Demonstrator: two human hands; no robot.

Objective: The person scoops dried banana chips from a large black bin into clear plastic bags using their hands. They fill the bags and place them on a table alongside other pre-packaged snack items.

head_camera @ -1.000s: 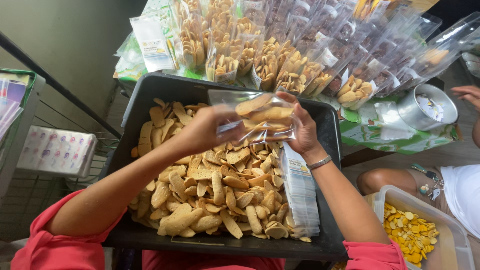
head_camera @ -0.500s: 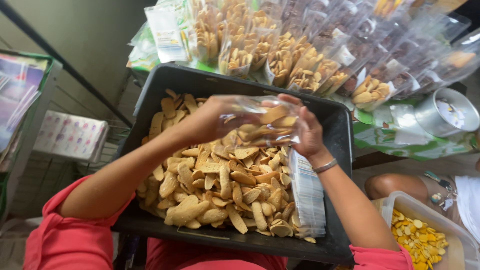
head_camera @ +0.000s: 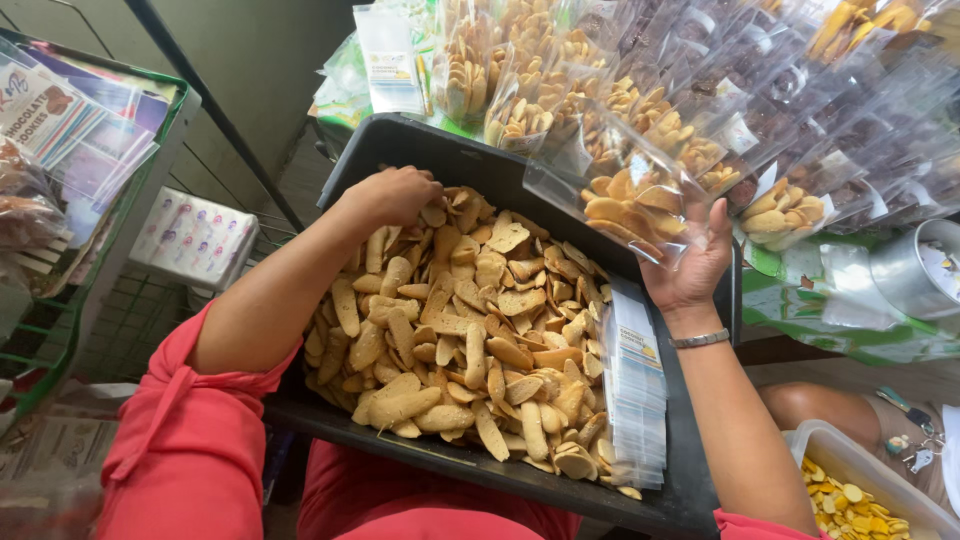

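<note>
Here our left hand (head_camera: 392, 195) is closing on biscuits (head_camera: 470, 330) at centre; our right hand (head_camera: 690, 262) is gripping a filled bag (head_camera: 625, 200), upper right.

Far right, rows of filled clear snack bags (head_camera: 560, 90) lean together. A metal tin (head_camera: 915, 270) sits right, a plastic tub of yellow chips (head_camera: 850, 495) near right, a green wire rack (head_camera: 110, 230) left.
</note>
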